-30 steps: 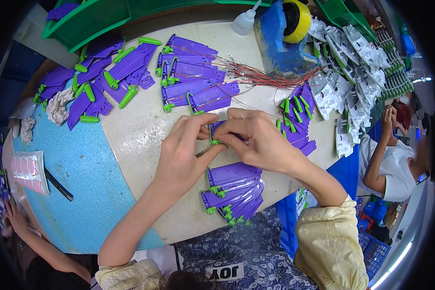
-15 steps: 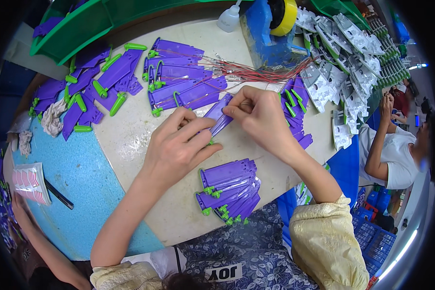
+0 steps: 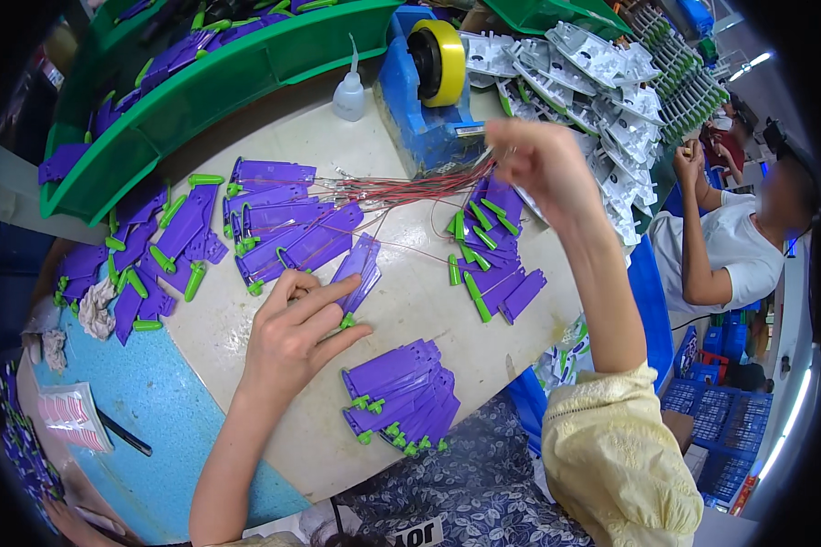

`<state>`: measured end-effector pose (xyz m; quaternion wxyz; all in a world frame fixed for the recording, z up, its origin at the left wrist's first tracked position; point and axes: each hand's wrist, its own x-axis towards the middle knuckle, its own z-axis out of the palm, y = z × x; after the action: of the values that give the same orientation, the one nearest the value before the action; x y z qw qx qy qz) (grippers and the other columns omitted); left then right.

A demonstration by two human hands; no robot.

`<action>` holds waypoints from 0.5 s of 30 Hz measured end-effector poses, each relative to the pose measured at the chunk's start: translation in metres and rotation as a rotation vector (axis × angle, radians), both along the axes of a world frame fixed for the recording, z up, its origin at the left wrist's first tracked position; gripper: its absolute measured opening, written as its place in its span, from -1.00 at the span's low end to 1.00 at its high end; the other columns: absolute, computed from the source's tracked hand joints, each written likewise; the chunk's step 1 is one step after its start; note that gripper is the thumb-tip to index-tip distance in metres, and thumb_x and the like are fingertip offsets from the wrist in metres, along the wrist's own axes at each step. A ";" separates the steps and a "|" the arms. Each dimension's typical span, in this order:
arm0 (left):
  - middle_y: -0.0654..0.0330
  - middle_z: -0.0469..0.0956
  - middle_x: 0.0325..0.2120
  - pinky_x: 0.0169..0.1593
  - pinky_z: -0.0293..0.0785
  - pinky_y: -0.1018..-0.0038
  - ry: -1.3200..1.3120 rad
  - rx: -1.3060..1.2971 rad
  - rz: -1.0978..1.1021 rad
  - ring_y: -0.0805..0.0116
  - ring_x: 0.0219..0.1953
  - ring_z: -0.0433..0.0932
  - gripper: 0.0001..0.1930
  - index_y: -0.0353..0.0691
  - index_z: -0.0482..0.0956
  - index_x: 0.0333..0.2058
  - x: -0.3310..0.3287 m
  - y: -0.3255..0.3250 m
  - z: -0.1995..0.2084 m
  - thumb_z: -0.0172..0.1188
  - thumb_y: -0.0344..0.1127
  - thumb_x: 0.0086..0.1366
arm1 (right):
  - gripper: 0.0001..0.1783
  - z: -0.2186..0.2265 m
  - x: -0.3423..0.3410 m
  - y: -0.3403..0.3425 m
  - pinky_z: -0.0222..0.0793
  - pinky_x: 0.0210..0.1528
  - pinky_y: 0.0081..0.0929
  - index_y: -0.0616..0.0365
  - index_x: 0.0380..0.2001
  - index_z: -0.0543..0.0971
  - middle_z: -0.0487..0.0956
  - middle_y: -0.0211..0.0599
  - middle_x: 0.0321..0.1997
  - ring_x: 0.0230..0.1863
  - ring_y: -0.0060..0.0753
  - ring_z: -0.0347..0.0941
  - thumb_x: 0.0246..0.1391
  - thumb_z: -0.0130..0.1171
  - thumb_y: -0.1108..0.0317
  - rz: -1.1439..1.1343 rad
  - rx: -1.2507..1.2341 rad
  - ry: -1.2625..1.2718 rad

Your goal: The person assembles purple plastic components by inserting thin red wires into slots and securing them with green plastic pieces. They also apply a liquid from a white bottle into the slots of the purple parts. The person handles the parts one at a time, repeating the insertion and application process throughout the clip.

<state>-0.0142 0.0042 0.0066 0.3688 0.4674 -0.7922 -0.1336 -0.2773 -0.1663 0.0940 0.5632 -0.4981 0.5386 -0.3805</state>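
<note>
A purple plastic strip (image 3: 361,271) with a green end lies slanted on the table, pinned under the fingers of my left hand (image 3: 294,330). A thin red wire runs from near its upper end. My right hand (image 3: 547,169) is raised at the cutting edge of a blue tape dispenser (image 3: 401,109) with a yellow-rimmed roll (image 3: 447,66). Its fingers are blurred, so whether they hold anything is not visible. Just left of the held strip, several purple pieces (image 3: 287,219) with green ends are fanned out, with red wires (image 3: 420,189) leading right.
Purple pieces with green tips lie stacked in front (image 3: 397,383), at the right (image 3: 511,294) and at the left (image 3: 187,223). A green bin (image 3: 237,87) stands behind. Beside the dispenser are a squeeze bottle (image 3: 348,98) and piled grey parts (image 3: 602,118). A co-worker (image 3: 721,242) sits at right.
My right hand has left the purple strip and moved up and right to the tape dispenser. My left hand stays on the strip. The whole view has shifted, showing more of the green bin.
</note>
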 end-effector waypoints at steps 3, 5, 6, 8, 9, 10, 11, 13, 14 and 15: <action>0.21 0.69 -0.08 -0.23 0.52 0.36 -0.016 0.023 0.015 0.18 -0.25 0.49 -0.65 -0.30 0.49 -0.55 0.002 0.003 0.004 0.52 -0.25 -0.03 | -0.76 -0.005 0.013 0.013 0.02 -0.57 -0.58 0.20 -0.61 0.57 0.28 -0.62 -0.69 -0.66 -0.73 0.04 0.07 0.30 0.33 0.098 -0.066 0.330; 0.21 0.69 -0.10 -0.18 0.53 0.34 -0.010 0.039 0.029 0.18 -0.22 0.50 -0.65 -0.28 0.54 -0.40 0.002 0.003 0.005 0.53 -0.26 -0.04 | -0.75 0.008 0.017 0.004 -0.04 -0.60 -0.58 0.21 -0.65 0.55 0.23 -0.67 -0.73 -0.69 -0.73 0.02 0.04 0.31 0.36 0.132 -0.028 0.351; 0.22 0.69 -0.11 -0.15 0.53 0.33 -0.006 0.051 0.042 0.18 -0.21 0.51 -0.63 -0.27 0.56 -0.32 0.003 0.003 0.006 0.54 -0.27 -0.04 | -0.78 0.009 0.015 0.008 -0.05 -0.59 -0.60 0.19 -0.65 0.56 0.25 -0.67 -0.74 -0.68 -0.74 0.07 0.03 0.30 0.41 0.114 0.001 0.290; 0.23 0.69 -0.13 -0.09 0.52 0.31 0.074 0.082 0.079 0.17 -0.18 0.52 -0.48 -0.26 0.53 -0.12 -0.001 0.004 0.003 0.55 -0.28 -0.05 | -0.82 -0.003 0.022 0.037 0.04 -0.57 -0.57 0.22 -0.61 0.61 0.36 -0.58 -0.72 -0.64 -0.71 0.18 -0.01 0.31 0.41 0.222 -0.117 0.375; 0.24 0.69 -0.14 -0.06 0.52 0.30 0.107 0.101 0.101 0.17 -0.16 0.53 -0.40 -0.26 0.52 -0.03 -0.003 0.002 0.000 0.55 -0.28 -0.06 | -0.84 -0.011 0.023 0.056 0.08 -0.57 -0.55 0.24 -0.59 0.63 0.41 -0.53 -0.71 -0.62 -0.70 0.24 -0.02 0.32 0.40 0.277 -0.176 0.407; 0.22 0.68 -0.14 -0.02 0.51 0.28 0.077 0.108 0.105 0.15 -0.12 0.53 -0.27 -0.26 0.44 0.11 0.001 0.005 -0.002 0.55 -0.29 -0.06 | -0.88 -0.020 0.032 0.079 0.11 -0.54 -0.56 0.24 -0.49 0.68 0.47 -0.50 -0.66 -0.60 -0.70 0.26 0.03 0.32 0.40 0.397 -0.129 0.314; 0.22 0.68 -0.13 -0.02 0.51 0.27 0.099 0.118 0.113 0.15 -0.12 0.53 -0.28 -0.26 0.44 0.11 0.001 0.005 -0.002 0.55 -0.29 -0.05 | -0.88 -0.027 0.040 0.099 0.14 -0.52 -0.57 0.25 -0.38 0.73 0.52 -0.46 -0.60 -0.57 -0.70 0.28 0.09 0.33 0.40 0.501 -0.083 0.233; 0.21 0.68 -0.12 -0.02 0.51 0.27 0.157 0.131 0.115 0.14 -0.12 0.53 -0.28 -0.27 0.44 0.12 -0.003 0.003 -0.001 0.54 -0.30 -0.04 | -0.78 -0.039 0.052 0.116 0.16 -0.49 -0.55 0.21 -0.14 0.75 0.58 -0.39 -0.49 -0.50 -0.70 0.31 0.20 0.30 0.35 0.631 -0.215 0.086; 0.19 0.68 -0.13 -0.02 0.51 0.26 0.161 0.122 0.115 0.14 -0.12 0.53 -0.27 -0.26 0.43 0.13 -0.003 0.003 -0.001 0.54 -0.31 -0.05 | -0.72 -0.053 0.054 0.116 0.16 -0.48 -0.53 0.17 -0.03 0.72 0.57 -0.35 -0.43 -0.46 -0.66 0.33 0.25 0.25 0.32 0.665 -0.251 0.056; 0.18 0.67 -0.15 -0.03 0.51 0.26 0.147 0.115 0.119 0.13 -0.12 0.53 -0.27 -0.26 0.43 0.13 -0.003 0.004 -0.001 0.54 -0.31 -0.05 | -0.71 -0.056 0.056 0.113 0.15 -0.49 -0.52 0.16 -0.02 0.72 0.56 -0.34 -0.45 -0.48 -0.64 0.33 0.25 0.25 0.32 0.685 -0.217 0.110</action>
<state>-0.0169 0.0080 0.0057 0.4059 0.5228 -0.7250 -0.1908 -0.2215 -0.0538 0.0382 0.5719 -0.7263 0.3265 -0.1972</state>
